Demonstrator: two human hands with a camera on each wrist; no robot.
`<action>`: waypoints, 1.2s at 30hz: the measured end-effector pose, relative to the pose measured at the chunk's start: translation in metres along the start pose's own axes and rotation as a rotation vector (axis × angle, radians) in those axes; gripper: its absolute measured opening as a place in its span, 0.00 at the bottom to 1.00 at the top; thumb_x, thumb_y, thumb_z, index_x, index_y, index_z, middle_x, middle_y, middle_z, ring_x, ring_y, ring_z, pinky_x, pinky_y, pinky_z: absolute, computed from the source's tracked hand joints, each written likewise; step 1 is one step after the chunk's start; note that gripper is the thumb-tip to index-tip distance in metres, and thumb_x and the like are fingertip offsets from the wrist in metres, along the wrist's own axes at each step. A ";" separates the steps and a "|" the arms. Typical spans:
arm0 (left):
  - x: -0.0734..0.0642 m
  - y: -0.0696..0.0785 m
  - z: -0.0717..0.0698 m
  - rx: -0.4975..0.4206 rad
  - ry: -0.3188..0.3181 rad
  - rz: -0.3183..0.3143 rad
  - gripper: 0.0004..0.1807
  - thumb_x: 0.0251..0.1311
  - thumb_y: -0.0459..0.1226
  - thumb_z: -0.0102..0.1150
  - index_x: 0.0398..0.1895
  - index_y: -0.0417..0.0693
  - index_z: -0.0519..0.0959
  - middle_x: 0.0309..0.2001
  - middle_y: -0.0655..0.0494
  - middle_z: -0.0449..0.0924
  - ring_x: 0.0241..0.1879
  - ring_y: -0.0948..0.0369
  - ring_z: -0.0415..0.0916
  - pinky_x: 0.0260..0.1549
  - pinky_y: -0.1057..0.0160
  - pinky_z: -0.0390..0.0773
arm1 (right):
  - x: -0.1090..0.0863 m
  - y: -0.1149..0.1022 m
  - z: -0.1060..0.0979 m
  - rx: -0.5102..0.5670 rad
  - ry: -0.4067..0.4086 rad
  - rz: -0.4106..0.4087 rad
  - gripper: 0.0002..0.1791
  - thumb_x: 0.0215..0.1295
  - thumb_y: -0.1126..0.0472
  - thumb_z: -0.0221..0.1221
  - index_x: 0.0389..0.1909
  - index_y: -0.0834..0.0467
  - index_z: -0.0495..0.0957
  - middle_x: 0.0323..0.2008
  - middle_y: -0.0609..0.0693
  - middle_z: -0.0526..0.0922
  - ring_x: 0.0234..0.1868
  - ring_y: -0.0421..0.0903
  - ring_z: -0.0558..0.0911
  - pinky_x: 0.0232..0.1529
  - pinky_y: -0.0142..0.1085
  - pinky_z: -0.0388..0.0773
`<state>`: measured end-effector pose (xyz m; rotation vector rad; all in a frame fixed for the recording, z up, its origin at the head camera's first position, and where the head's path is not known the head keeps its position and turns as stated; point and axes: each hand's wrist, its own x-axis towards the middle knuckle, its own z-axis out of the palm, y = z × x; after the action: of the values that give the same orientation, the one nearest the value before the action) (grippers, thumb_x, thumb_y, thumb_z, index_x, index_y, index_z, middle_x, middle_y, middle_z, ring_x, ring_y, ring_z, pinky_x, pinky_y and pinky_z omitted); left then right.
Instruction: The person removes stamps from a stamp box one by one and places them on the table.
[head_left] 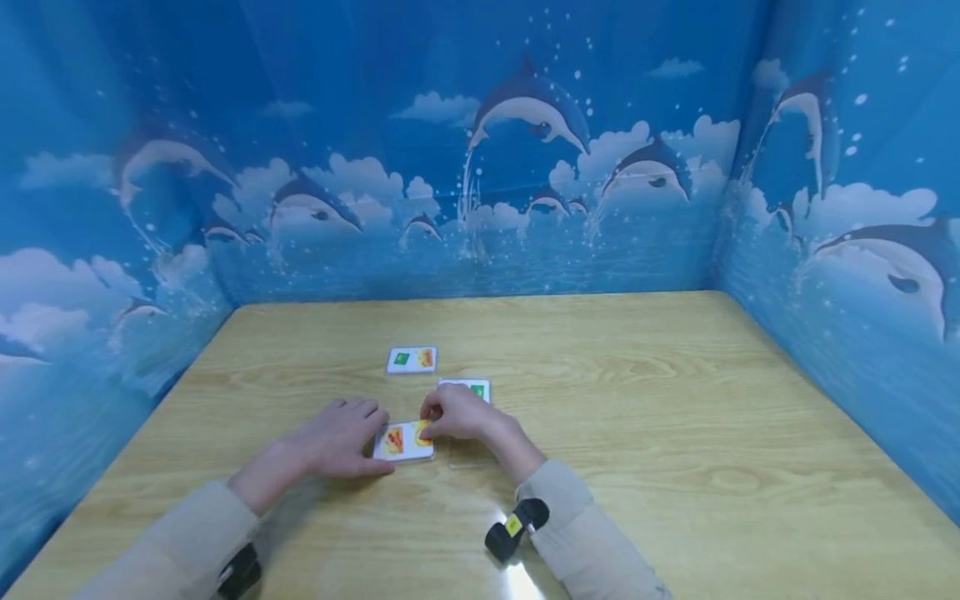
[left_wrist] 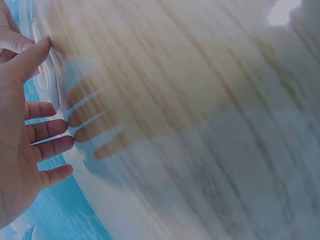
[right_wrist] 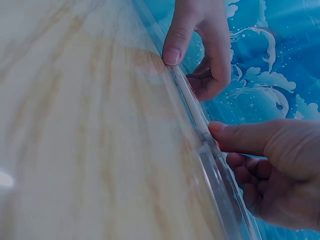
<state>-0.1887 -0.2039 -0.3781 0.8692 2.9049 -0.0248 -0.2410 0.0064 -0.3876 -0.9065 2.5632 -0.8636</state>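
Left of lower centre we see a left hand [head_left: 339,440], fingers extended, touching a white rectangular card with orange-and-yellow pictures [head_left: 405,442] at lower centre; a right hand [head_left: 462,414], fingers curled, pinches its right end.

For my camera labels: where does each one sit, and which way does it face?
Head: worn on the head, facing forward and down over the table; left hand, right hand, sleeves show.
Left wrist: worn there, watching that hand; part of the right shows.
Right wrist: likewise, watching its hand; both hands show.
Wrist views share both hands and table.
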 end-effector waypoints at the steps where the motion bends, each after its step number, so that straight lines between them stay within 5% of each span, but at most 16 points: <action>1: 0.000 0.000 0.000 0.001 -0.002 -0.001 0.32 0.50 0.65 0.54 0.44 0.50 0.73 0.39 0.57 0.70 0.42 0.58 0.68 0.43 0.50 0.70 | 0.000 0.000 0.000 -0.001 -0.001 -0.001 0.10 0.51 0.58 0.68 0.35 0.54 0.81 0.27 0.43 0.74 0.30 0.38 0.71 0.31 0.28 0.69; 14: 0.001 -0.001 -0.002 -0.001 -0.008 -0.003 0.32 0.50 0.65 0.55 0.45 0.50 0.73 0.40 0.56 0.71 0.43 0.58 0.68 0.43 0.51 0.70 | -0.001 -0.001 -0.003 0.048 -0.045 0.030 0.18 0.47 0.55 0.70 0.40 0.56 0.80 0.28 0.45 0.75 0.31 0.40 0.71 0.31 0.30 0.70; 36: 0.000 -0.002 -0.003 -0.005 -0.015 0.001 0.32 0.51 0.65 0.53 0.46 0.50 0.73 0.42 0.55 0.71 0.45 0.56 0.69 0.44 0.49 0.70 | 0.000 -0.002 -0.004 0.025 -0.052 0.016 0.15 0.49 0.56 0.69 0.37 0.56 0.81 0.28 0.46 0.73 0.31 0.40 0.70 0.31 0.30 0.68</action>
<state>-0.1900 -0.2055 -0.3749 0.8664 2.8896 -0.0235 -0.2418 0.0072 -0.3833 -0.8884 2.5066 -0.8535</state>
